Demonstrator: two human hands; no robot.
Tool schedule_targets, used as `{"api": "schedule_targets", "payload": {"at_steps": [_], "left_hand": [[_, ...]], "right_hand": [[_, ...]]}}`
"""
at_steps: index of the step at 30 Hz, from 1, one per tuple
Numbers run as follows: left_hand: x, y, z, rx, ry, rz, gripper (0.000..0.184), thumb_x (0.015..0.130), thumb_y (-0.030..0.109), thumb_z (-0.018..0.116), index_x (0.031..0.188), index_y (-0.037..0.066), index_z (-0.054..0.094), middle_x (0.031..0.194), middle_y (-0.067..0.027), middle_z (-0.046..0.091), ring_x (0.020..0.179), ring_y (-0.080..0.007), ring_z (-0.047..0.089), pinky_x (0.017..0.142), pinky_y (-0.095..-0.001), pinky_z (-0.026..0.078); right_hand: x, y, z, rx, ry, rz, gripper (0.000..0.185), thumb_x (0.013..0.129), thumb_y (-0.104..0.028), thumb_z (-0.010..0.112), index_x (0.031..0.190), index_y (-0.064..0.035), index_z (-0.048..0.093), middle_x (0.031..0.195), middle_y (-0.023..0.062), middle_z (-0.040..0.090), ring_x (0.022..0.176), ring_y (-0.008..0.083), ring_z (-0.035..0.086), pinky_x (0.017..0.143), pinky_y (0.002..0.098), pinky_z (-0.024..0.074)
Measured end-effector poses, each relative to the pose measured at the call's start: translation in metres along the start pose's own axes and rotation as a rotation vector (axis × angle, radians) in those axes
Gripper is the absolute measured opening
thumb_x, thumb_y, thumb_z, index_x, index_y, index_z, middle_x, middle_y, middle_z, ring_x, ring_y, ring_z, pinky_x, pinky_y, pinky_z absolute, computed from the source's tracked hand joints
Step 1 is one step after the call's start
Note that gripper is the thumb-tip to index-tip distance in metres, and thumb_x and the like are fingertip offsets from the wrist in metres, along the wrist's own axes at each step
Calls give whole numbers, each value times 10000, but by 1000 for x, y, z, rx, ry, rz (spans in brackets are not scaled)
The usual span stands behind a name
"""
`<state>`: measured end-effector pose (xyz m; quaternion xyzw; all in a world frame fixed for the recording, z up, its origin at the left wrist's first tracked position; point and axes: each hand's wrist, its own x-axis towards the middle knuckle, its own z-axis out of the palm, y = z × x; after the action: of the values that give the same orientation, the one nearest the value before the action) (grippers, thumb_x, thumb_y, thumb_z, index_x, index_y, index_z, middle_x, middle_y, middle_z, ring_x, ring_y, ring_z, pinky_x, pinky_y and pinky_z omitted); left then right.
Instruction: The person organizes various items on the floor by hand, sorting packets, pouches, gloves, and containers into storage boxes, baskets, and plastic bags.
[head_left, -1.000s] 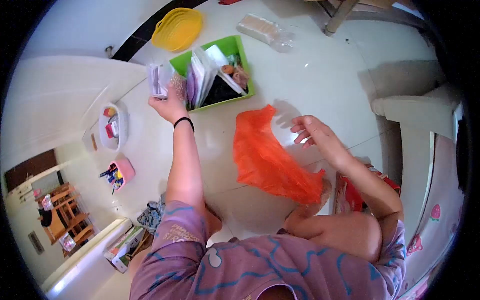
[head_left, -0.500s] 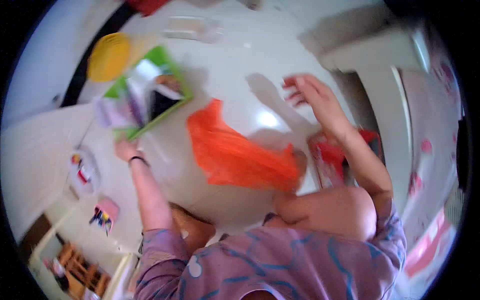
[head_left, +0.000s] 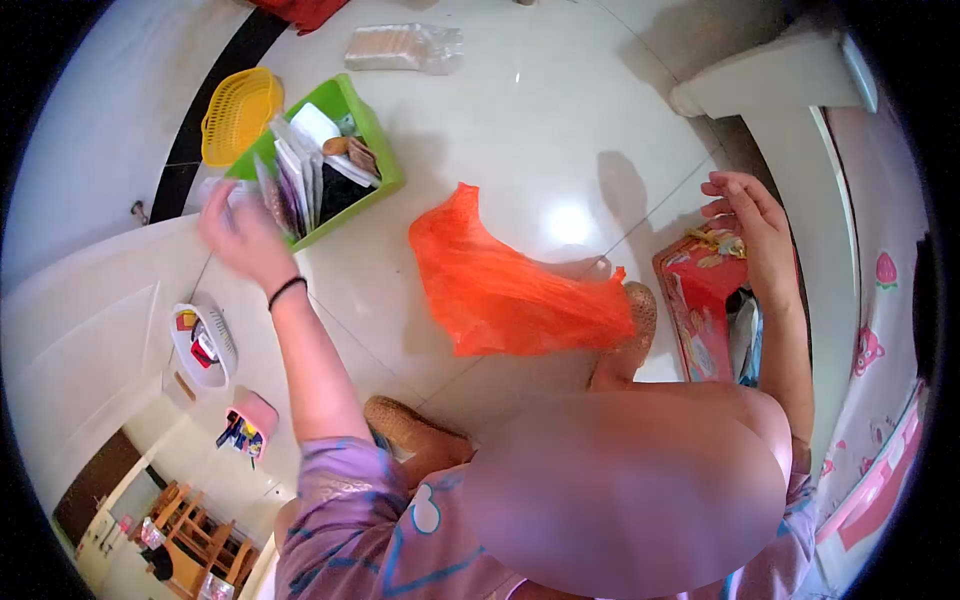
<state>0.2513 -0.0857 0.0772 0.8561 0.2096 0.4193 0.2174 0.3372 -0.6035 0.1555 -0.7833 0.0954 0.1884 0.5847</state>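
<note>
My left hand, slightly blurred and wearing a black band at the wrist, is beside the left end of a green bin. Its fingers are apart and I see nothing held in them. Upright in the bin stand several white and clear packets, near a brown item and something black. On the other side, my right hand hovers with loosely bent fingers above a red patterned bag with yellow cord at its top. Between the hands an orange plastic bag lies crumpled on the floor.
A yellow basket stands behind the bin. At the top lies a clear plastic pack. A white basket and a pink container sit at left. My slippered foot touches the orange bag's right end. White furniture borders the right.
My left hand has left the green bin's near corner and risen along its left end. Relative to the floor items, my right hand has shifted right, over the red bag. The view has turned slightly.
</note>
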Motion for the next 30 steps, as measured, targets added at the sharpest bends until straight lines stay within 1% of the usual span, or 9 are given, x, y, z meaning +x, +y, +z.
{"api": "schedule_targets", "payload": {"at_steps": [3,6,9,11,13,16,18,25,30], "left_hand": [[46,44,45,-48,-649,222,200,847,124,539,984,37,657,1021,-126,626,1025,-294,589,941,-368,432],[73,44,97,149,-1175,402,265,900,244,491,961,35,643,961,-157,616,987,-331,580,877,-381,451],[92,52,116,291,-1301,671,309,907,293,474,922,30,634,987,-153,619,984,-340,573,852,-408,453],[91,69,105,309,-1291,574,287,893,303,510,943,43,622,958,-153,625,961,-346,581,838,-428,454],[89,72,97,415,-1329,301,229,868,260,525,1003,109,632,981,-132,655,933,-328,612,835,-426,478],[77,40,78,342,-1271,414,299,879,278,564,1169,213,600,983,-97,669,954,-291,620,989,-460,400],[72,36,62,273,-1261,407,312,883,239,579,1190,212,625,1022,-85,681,993,-265,622,1127,-542,225],[52,-4,24,375,-1107,456,379,768,101,632,1113,253,670,1029,7,646,1092,-205,565,1141,-528,221],[42,1,32,381,-1105,442,419,771,-8,550,1105,213,674,971,-48,631,1052,-244,548,1040,-480,364]], "right_hand": [[37,-7,20,-241,-204,-80,303,984,-270,498,1115,-22,615,1025,69,646,868,132,600,803,283,476],[92,-20,66,-675,-407,-372,278,940,-241,557,1097,-18,610,1041,128,647,935,235,630,834,347,493],[158,-32,131,-1137,-449,-805,350,906,-248,593,1170,-18,563,1131,186,610,1092,334,584,900,427,488],[200,-42,189,-1330,-511,-861,466,882,-284,628,1246,-20,505,1227,180,560,1158,337,544,945,446,475],[229,-51,248,-1418,-490,-792,582,894,-343,609,1399,-157,387,1471,164,352,1325,361,387,1035,478,402],[242,-55,308,-1312,-316,-763,657,873,-404,626,1445,-283,328,1531,178,235,1369,419,305,1063,542,356],[254,-42,328,-1299,-284,-736,661,865,-421,632,1442,-331,324,1536,172,225,1374,426,294,1058,561,351],[295,7,340,-1017,-332,-768,672,776,-326,715,1384,-383,435,1456,165,344,1239,431,440,1003,519,422],[292,-8,347,-794,-208,-758,561,763,-329,679,1308,-345,547,1331,191,450,1185,376,489,982,451,436]]}}
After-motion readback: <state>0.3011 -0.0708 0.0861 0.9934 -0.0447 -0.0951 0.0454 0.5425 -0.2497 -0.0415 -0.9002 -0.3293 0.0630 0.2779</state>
